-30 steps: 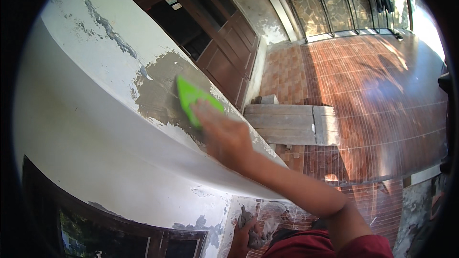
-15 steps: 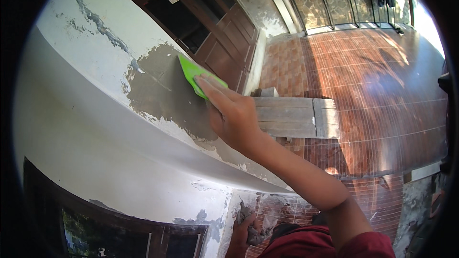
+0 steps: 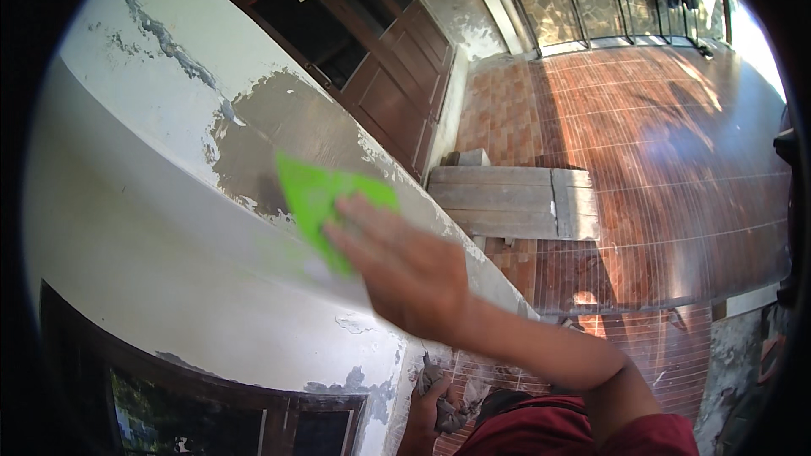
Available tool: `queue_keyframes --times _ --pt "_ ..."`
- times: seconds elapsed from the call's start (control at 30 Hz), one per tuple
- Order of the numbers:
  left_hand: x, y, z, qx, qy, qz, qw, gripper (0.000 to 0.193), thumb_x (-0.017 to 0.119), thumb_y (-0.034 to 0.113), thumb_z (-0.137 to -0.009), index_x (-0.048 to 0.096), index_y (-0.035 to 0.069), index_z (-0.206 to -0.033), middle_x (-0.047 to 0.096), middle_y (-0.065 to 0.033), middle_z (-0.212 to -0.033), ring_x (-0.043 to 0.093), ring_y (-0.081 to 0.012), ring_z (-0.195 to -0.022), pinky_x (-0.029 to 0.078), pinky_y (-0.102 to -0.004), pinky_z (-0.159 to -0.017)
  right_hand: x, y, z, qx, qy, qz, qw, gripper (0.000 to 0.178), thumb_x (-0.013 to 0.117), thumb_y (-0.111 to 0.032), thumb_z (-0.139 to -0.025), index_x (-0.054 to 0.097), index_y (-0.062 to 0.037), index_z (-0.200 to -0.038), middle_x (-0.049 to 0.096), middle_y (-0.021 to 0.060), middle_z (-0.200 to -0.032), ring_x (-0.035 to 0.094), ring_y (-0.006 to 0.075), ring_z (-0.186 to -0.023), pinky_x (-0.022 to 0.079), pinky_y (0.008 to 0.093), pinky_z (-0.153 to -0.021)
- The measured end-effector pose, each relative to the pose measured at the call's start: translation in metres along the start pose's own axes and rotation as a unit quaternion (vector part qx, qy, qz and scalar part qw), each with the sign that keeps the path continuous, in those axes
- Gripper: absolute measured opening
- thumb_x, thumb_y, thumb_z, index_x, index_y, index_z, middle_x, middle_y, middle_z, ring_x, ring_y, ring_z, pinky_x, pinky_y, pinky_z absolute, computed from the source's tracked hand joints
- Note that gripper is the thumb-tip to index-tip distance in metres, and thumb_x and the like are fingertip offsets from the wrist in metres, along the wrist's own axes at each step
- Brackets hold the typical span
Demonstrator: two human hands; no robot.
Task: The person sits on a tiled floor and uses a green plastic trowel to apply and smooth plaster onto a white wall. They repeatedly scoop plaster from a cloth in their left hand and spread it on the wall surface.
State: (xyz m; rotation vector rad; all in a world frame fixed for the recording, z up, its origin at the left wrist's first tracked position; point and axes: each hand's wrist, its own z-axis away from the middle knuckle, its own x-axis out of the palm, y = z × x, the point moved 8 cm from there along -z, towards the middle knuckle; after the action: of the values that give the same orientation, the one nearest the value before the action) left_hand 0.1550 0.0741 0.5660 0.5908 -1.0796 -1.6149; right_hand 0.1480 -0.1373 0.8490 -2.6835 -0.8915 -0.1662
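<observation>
A bright green flat plastic scraper (image 3: 302, 203), smeared by motion, is in my right hand (image 3: 414, 270), whose fingers press on its face. It is in front of the lower part of a grey-brown plaster patch (image 3: 308, 127) on the white wall; I cannot tell whether its edge touches the surface. A long crack with flaked paint (image 3: 173, 46) runs up the wall from the patch. Low down near my body, my left hand (image 3: 427, 407) grips a grey crumpled, bag-like lump (image 3: 454, 416). What the lump contains cannot be seen.
A brown wooden door (image 3: 393, 76) stands beyond the wall. A wooden bench (image 3: 507, 203) sits on the red tiled floor (image 3: 659, 160). Below the wall's rounded edge is a dark window frame (image 3: 186, 397). A black metal railing (image 3: 621, 0) lines the far side.
My right hand has swept the green scraper down and toward me, off the upper patch. More of the patch's upper right now shows. My left hand with the grey lump stays about where it was.
</observation>
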Motion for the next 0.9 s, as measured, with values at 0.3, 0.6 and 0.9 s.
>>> queue_keyframes --times 0.3,0.6,0.9 --pt "0.001 -0.003 0.007 -0.014 0.016 0.003 1.0 0.012 0.056 0.014 -0.092 0.053 0.005 -0.084 0.052 -0.0076 -0.057 0.051 -0.0182 -0.045 0.043 -0.0308 -0.046 0.027 -0.016 0.028 -0.05 -0.062 0.001 0.997 0.052 0.061 -0.013 -0.086 0.054 -0.0083 -0.138 0.054 0.0203 -0.138 0.061 0.031 -0.12 0.055 0.0369 -0.092" --pt "0.003 0.007 0.002 0.014 -0.013 -0.024 1.0 0.011 0.055 0.014 -0.092 0.053 0.006 -0.085 0.052 -0.0079 -0.058 0.05 -0.0183 -0.046 0.043 -0.0303 -0.047 -0.012 -0.009 0.008 0.031 -0.053 -0.033 0.998 0.047 0.06 0.007 -0.075 0.067 -0.0051 -0.12 0.068 0.0153 -0.12 0.07 0.0254 -0.104 0.058 0.0323 -0.079" --pt "0.001 -0.004 0.002 -0.003 -0.039 0.013 0.999 0.012 0.054 0.013 -0.092 0.052 0.006 -0.083 0.051 -0.0077 -0.057 0.05 -0.0178 -0.046 0.043 -0.0314 -0.047 0.041 0.024 -0.024 -0.031 0.015 0.031 0.999 0.051 0.06 0.005 -0.074 0.063 -0.0043 -0.124 0.066 0.0211 -0.119 0.072 0.027 -0.09 0.06 0.0342 -0.067"
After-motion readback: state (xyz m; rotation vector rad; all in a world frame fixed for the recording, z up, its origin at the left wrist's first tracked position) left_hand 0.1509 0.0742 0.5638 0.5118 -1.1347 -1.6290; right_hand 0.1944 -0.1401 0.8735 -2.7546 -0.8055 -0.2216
